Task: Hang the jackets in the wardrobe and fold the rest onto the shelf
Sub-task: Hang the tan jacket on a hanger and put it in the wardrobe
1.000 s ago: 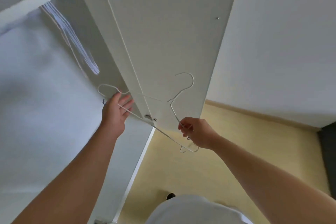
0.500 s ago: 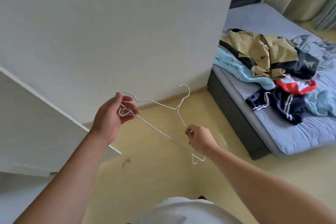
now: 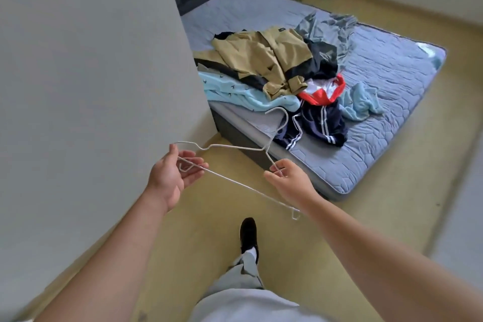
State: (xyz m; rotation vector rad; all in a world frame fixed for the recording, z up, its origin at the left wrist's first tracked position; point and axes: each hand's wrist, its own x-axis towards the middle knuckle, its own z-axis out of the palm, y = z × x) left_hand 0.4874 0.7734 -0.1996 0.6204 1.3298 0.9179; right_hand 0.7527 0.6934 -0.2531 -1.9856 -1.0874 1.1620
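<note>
Both hands are on a white wire hanger [image 3: 236,149] – left hand [image 3: 171,178] loosely curled round one end, right hand [image 3: 290,180] pinching the neck, its wrist hiding part of the far end. Beyond the right hand, a clothes pile [image 3: 274,78] sits on the bed [image 3: 379,112]; individual jackets are hard to separate, and the wall [image 3: 91,73] cuts off its left edge.

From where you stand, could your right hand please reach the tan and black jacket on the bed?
Probably not yet. The right hand is pinching the white wire hanger, and the tan and black jacket lies well beyond it on the bed. Nothing blocks the path; stepping closer should do.
</note>
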